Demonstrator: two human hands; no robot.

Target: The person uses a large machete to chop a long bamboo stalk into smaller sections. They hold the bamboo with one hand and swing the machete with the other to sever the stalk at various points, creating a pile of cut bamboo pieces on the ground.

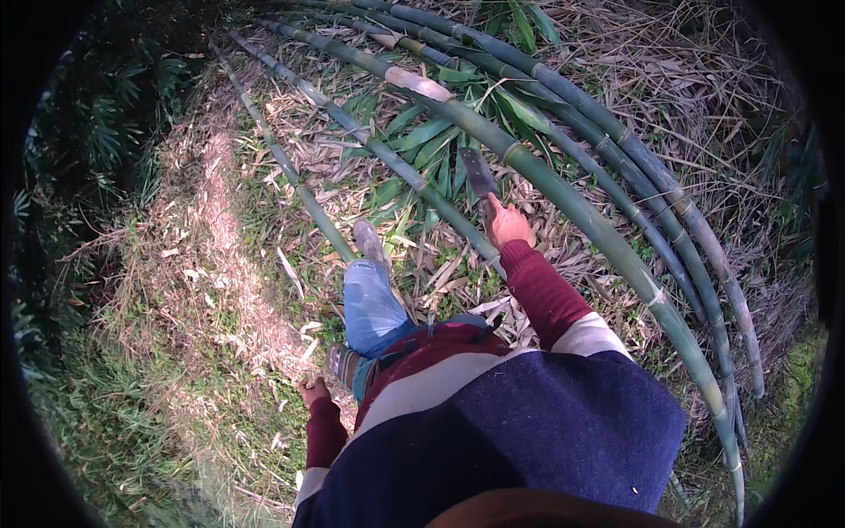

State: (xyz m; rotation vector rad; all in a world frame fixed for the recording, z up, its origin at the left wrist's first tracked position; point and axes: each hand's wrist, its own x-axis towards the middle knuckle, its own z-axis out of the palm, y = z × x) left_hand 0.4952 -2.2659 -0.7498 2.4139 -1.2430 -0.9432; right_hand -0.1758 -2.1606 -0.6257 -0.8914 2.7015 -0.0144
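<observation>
Head view: at the ground's far L edge, dark foliage [97,132]; next to it a sunlit strip of bare soil [216,194] runs down thru dry grass. L hand [314,392] hangs low over the ground nr that strip, just beside a brown shoe [336,359], fingers bent; can't tell if they're closed on anything. Above it, a thin bamboo pole [302,189] slants from the ground's upper L down to the person's bent knee, in blue jeans [371,304]; a grey shoe [368,234] rests btwn it and a second slim pole [378,151], which runs roughly parallel. Green leaves [422,136] lie past that pole, nr the ground's top middle. R hand [510,224], maroon cuff behind it, is clamped on the handle end of a chopping knife [477,172], dark, broad & flat, tip pointing up twd the leaves. Knife is btwn the second slim pole & a thick green pole [563,200] w/ a pale patch; contact w/ either unclear. Farther R, more bluish-green poles [647,158] curve down twd the ground's lower R corner, w/ dry twigs [695,79] at upper R.
</observation>
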